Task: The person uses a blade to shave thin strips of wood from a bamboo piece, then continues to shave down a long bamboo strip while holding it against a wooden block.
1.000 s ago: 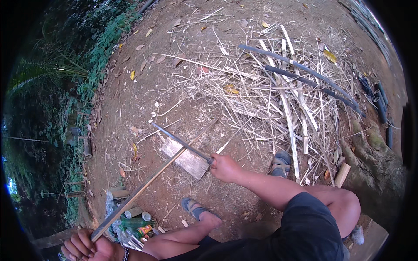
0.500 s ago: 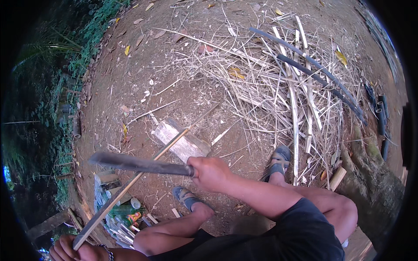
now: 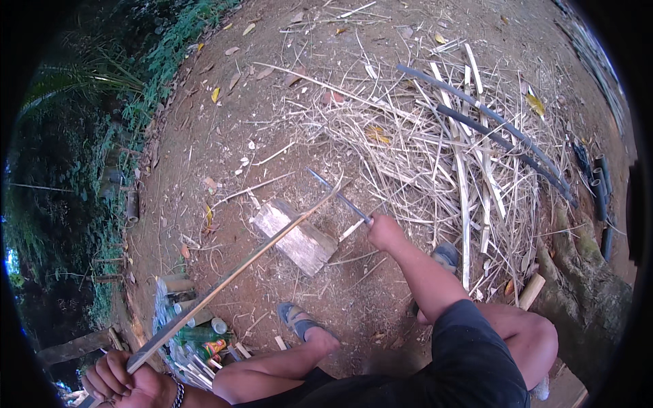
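At the lower left my left hand is closed round the near end of a long split bamboo strip, dark on one side and pale on the other. The strip slants up and away across a short wooden block lying on the ground. Beyond the block, my right hand grips a machete by its handle. Its blade is seen nearly edge-on and crosses the strip near its far end. Whether the edge touches the strip I cannot tell.
A heap of pale bamboo shavings spreads at the far right, with two dark bamboo lengths on it. Bottles and cut bamboo pieces lie at the lower left. A tree root rises at the right, near my sandalled feet.
My right hand has moved up and right with the machete, from across the strip's middle to its far end. The blade has swung round to point away. My left hand keeps its grip.
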Tool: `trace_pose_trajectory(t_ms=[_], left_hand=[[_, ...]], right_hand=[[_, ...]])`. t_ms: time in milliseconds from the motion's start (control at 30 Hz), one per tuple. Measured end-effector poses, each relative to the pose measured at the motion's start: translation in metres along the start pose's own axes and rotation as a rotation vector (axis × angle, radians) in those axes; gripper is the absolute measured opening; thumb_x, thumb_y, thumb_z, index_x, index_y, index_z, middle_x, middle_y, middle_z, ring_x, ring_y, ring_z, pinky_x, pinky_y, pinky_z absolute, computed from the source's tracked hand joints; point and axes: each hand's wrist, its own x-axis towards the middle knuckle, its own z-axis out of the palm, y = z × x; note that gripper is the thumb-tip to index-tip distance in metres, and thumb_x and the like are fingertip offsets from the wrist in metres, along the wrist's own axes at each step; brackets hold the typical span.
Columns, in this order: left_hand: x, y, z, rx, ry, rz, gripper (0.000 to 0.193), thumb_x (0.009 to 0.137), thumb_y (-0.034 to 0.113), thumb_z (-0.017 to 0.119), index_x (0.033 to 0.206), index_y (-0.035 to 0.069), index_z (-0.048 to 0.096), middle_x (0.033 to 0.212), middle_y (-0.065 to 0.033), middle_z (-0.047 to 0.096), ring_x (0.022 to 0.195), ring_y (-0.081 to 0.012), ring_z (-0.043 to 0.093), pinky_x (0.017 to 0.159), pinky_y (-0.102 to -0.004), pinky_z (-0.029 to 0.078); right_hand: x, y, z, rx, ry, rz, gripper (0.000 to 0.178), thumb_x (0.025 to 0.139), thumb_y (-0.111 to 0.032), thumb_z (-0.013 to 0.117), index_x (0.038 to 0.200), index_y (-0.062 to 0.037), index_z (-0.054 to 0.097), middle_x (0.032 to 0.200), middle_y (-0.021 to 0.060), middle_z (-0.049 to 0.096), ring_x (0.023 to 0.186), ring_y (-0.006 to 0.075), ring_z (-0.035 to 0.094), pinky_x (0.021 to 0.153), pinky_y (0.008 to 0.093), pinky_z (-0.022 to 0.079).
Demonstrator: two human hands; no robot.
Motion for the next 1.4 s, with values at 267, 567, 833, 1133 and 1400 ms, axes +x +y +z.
trace_pose_trajectory(t_ms=[267, 567, 833, 1133, 1400], left_hand=[[0.013, -0.009, -0.021, -0.061, -0.058, -0.028, 0.068, 0.093, 0.073, 0.031, 0.068, 0.010, 0.042, 0.051, 0.0027, 0.037, 0.040, -0.0073, 0.033, 0.042, -0.0210, 0.028], [0.004, -0.007, -0.026, -0.010, 0.036, 0.001, 0.065, 0.095, 0.068, 0.035, 0.072, 0.008, 0.044, 0.053, 0.0019, 0.037, 0.042, -0.0074, 0.034, 0.043, -0.0205, 0.028], [-0.022, 0.002, -0.032, 0.153, 0.224, 0.111, 0.066, 0.099, 0.065, 0.025, 0.076, 0.006, 0.045, 0.058, 0.0004, 0.032, 0.049, -0.0101, 0.031, 0.045, -0.0234, 0.028], [-0.034, 0.002, -0.017, 0.133, 0.216, 0.140, 0.061, 0.099, 0.063, 0.031, 0.077, 0.007, 0.045, 0.059, 0.0011, 0.030, 0.049, -0.0096, 0.028, 0.043, -0.0222, 0.025], [-0.020, -0.001, -0.026, 0.219, 0.273, 0.139, 0.061, 0.100, 0.062, 0.030, 0.076, 0.007, 0.043, 0.058, 0.0011, 0.032, 0.048, -0.0099, 0.029, 0.045, -0.0225, 0.025]], right_hand=[[0.013, -0.005, 0.003, 0.107, -0.072, 0.195, 0.025, 0.094, -0.019, 0.055, 0.115, -0.0062, 0.060, 0.100, 0.0160, 0.068, 0.093, 0.0316, 0.067, 0.084, 0.0448, 0.053], [0.021, 0.048, 0.034, 0.108, 0.037, 0.310, 0.029, 0.094, -0.022, 0.054, 0.112, -0.0004, 0.060, 0.107, 0.0225, 0.066, 0.101, 0.0381, 0.064, 0.088, 0.0469, 0.051], [-0.120, -0.139, -0.020, 0.147, -0.132, -0.380, 0.024, 0.088, -0.015, 0.057, 0.109, -0.0039, 0.058, 0.087, 0.0175, 0.067, 0.082, 0.0358, 0.067, 0.075, 0.0467, 0.055], [-0.079, -0.090, -0.029, 0.011, -0.095, -0.116, 0.020, 0.094, -0.017, 0.054, 0.111, -0.0063, 0.059, 0.094, 0.0144, 0.067, 0.088, 0.0285, 0.067, 0.079, 0.0425, 0.056], [-0.034, -0.052, 0.001, 0.127, -0.071, -0.014, 0.029, 0.091, -0.020, 0.056, 0.117, -0.0086, 0.060, 0.098, 0.0178, 0.067, 0.093, 0.0355, 0.066, 0.082, 0.0479, 0.053]])
